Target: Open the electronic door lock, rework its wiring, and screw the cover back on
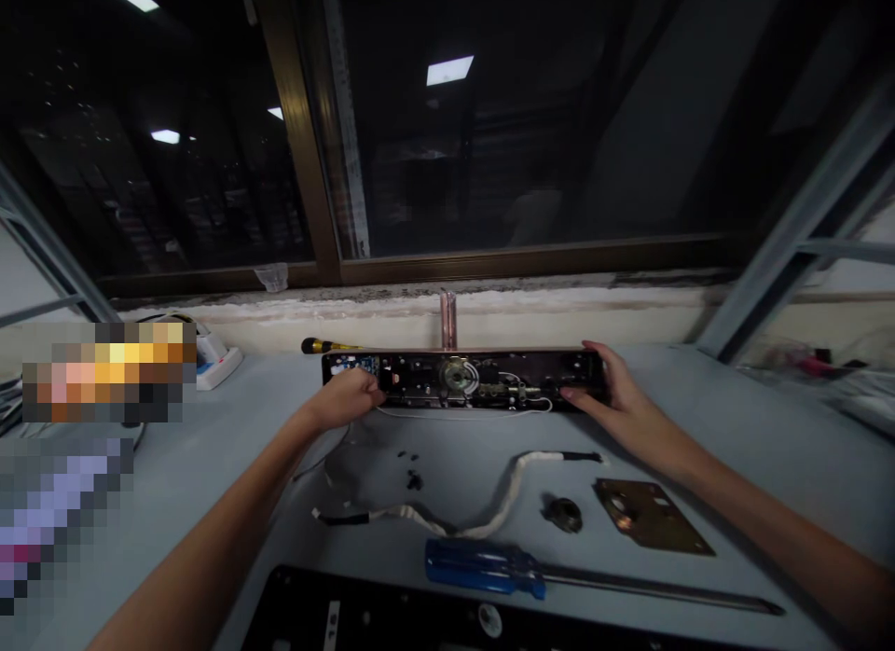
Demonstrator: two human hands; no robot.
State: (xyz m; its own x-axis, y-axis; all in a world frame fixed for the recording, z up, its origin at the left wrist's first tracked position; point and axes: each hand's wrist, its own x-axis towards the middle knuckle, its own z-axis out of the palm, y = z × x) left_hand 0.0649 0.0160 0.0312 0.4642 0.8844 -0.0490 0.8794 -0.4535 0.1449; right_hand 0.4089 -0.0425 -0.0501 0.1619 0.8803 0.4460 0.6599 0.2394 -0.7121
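A long black housing (419, 380) stands on edge on the table, its open side facing me, with a round metal part, white wires and a blue circuit board inside. My left hand (350, 396) is at its left end, fingers curled in near the circuit board; what they pinch is hidden. Around the right end my right hand (626, 399) is wrapped, thumb on the front and fingers behind. A thin white wire hangs along the lower edge. Nearer me lie a white cable bundle (514, 492), small black screws (415, 480), a round dark part (563, 514) and a brass-coloured plate (654, 515).
A blue-handled screwdriver (482, 567) lies in front, beyond a black panel (392, 618) at the near edge. Behind the housing are a yellow-and-black tool (325, 346) and copper-coloured pipes (448, 321). A white power strip (220, 368) sits at left; metal frames flank the table.
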